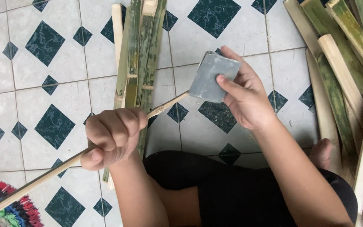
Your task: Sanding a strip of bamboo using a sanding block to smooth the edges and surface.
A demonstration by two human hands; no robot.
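Head view looks straight down on a seated person working over a white tiled floor (232, 38) set with dark green diamonds. Left hand (112, 136) is closed in a full fist around a thin bamboo stick (38, 178), which runs from the lower left corner up past the knuckles to the other hand. Right hand (244, 94) pinches a grey folded square of what looks like sandpaper (211, 75), thumb on top and the other fingers behind, and the stick's far tip disappears under that square, so the two meet right at the fingertips.

How far the smoothing has got is a judgement: the stick looks pale and even along the whole stretch that shows (no green skin left on it), so it seems well advanced, but whether the hidden tip is finished I cannot tell.

Just beyond the left knuckles lies a bundle of split bamboo strips (137, 63), still green and rough with their node ridges showing; these appear untouched. To the outside of the right wrist a larger heap of bamboo slats (341, 71) lies loose, also raw. No container is in sight; both lots of bamboo lie straight on the tiles. A corner of a colourful woven mat (9, 208) shows below the stick's near end, well apart from either hand.
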